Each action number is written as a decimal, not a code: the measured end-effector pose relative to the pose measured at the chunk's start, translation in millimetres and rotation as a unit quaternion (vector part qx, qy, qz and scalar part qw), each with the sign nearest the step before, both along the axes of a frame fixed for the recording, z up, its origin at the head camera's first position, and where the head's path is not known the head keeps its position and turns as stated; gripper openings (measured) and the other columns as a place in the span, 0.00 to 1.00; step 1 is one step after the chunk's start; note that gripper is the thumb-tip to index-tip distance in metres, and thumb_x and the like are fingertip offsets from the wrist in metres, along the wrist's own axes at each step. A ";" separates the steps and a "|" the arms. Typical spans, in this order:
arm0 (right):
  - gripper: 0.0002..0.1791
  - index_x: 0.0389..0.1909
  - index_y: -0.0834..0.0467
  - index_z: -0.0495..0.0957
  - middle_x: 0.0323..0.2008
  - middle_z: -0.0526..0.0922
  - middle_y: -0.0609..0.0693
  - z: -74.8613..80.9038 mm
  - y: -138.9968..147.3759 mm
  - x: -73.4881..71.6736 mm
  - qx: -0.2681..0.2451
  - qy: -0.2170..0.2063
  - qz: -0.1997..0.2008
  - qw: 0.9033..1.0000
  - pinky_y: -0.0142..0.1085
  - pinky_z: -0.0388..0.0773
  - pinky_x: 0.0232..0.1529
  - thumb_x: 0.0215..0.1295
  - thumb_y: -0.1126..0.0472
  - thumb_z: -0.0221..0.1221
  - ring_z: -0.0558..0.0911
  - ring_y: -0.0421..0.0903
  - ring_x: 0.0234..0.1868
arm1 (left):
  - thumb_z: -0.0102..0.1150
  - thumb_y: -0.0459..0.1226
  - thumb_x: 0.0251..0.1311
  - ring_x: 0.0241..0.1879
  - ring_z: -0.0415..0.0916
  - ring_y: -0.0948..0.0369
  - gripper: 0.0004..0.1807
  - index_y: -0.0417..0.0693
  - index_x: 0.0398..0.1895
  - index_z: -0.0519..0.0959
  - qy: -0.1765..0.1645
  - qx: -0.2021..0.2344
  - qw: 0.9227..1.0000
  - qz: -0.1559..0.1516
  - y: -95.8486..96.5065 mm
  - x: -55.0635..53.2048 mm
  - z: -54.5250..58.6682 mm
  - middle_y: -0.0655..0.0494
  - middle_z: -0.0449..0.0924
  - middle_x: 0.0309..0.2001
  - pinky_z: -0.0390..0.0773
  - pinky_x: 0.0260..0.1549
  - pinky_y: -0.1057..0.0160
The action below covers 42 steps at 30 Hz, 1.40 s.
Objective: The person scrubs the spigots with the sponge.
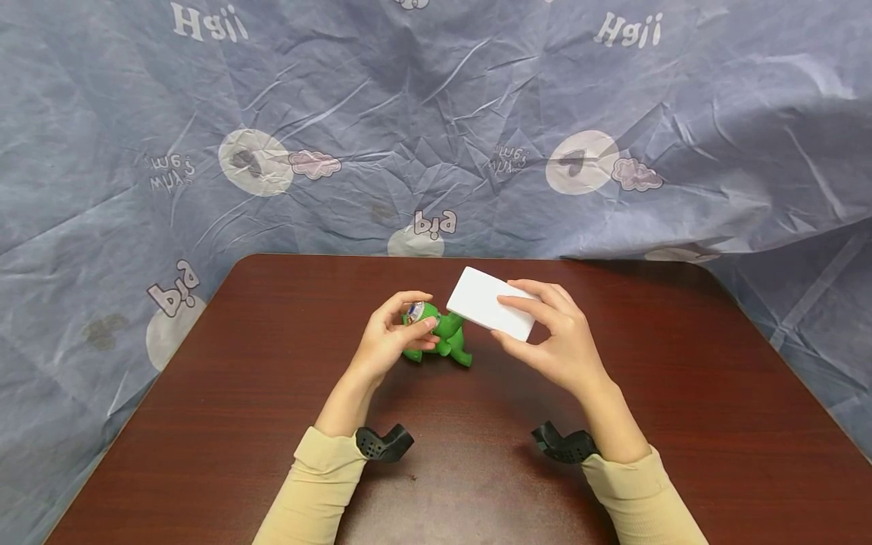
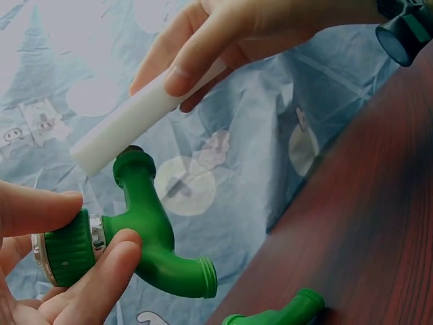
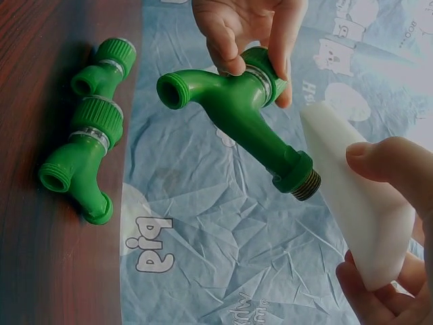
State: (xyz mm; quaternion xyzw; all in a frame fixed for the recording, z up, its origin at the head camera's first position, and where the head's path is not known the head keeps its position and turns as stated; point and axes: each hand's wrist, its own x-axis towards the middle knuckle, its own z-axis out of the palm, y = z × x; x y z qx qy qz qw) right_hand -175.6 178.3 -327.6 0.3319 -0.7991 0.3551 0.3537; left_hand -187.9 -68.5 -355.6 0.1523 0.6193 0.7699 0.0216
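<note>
My left hand (image 1: 381, 341) pinches a green plastic tap (image 2: 147, 223) by its ribbed knob, which has a silver ring. The tap is raised off the table, its curved spout turned to one side and its threaded brass inlet end (image 3: 308, 185) pointing toward the other hand. In my right hand (image 1: 568, 344) is a white rectangular sponge block (image 1: 487, 303), gripped between thumb and fingers near one end. The block's flat face is right at the tap's threaded end in both wrist views.
Two more green taps lie on the dark red-brown table, one tap (image 3: 74, 159) nearer in the right wrist view and another tap (image 3: 108, 71) beyond it. A crumpled blue printed cloth (image 1: 409, 136) hangs behind the table (image 1: 272, 424).
</note>
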 end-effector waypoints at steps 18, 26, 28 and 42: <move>0.23 0.42 0.54 0.83 0.49 0.79 0.52 -4.0 -2.4 1.2 0.048 -0.047 0.025 0.997 0.34 0.70 0.46 0.39 0.63 0.72 0.75 0.49 0.50 | 0.71 0.29 0.46 0.22 0.78 0.56 0.19 0.39 0.43 0.77 0.056 -0.011 0.997 0.057 -0.9 -16.3 -26.8 0.45 0.82 0.29 0.81 0.25 0.53; 0.21 0.40 0.55 0.83 0.48 0.79 0.50 -4.4 4.2 -0.4 0.071 -0.062 -0.022 0.995 0.33 0.71 0.42 0.40 0.63 0.72 0.76 0.47 0.48 | 0.74 0.26 0.36 0.21 0.77 0.61 0.21 0.38 0.38 0.77 0.044 0.008 0.996 0.071 -0.7 -11.2 -17.8 0.51 0.81 0.26 0.80 0.21 0.60; 0.21 0.40 0.55 0.83 0.48 0.79 0.50 -4.7 2.9 -0.4 0.060 -0.059 -0.040 0.996 0.35 0.72 0.41 0.40 0.62 0.72 0.76 0.48 0.48 | 0.73 0.24 0.36 0.23 0.78 0.62 0.22 0.36 0.38 0.76 0.025 -0.004 0.997 0.073 0.2 -3.3 -5.1 0.53 0.81 0.25 0.80 0.21 0.60; 0.21 0.41 0.54 0.83 0.47 0.79 0.51 -5.2 2.7 -0.1 0.093 -0.053 0.012 0.994 0.36 0.72 0.43 0.40 0.62 0.72 0.76 0.48 0.48 | 0.66 0.15 0.33 0.26 0.80 0.63 0.27 0.30 0.45 0.74 0.019 0.013 0.998 0.050 -0.9 -3.2 -5.3 0.53 0.83 0.32 0.79 0.25 0.69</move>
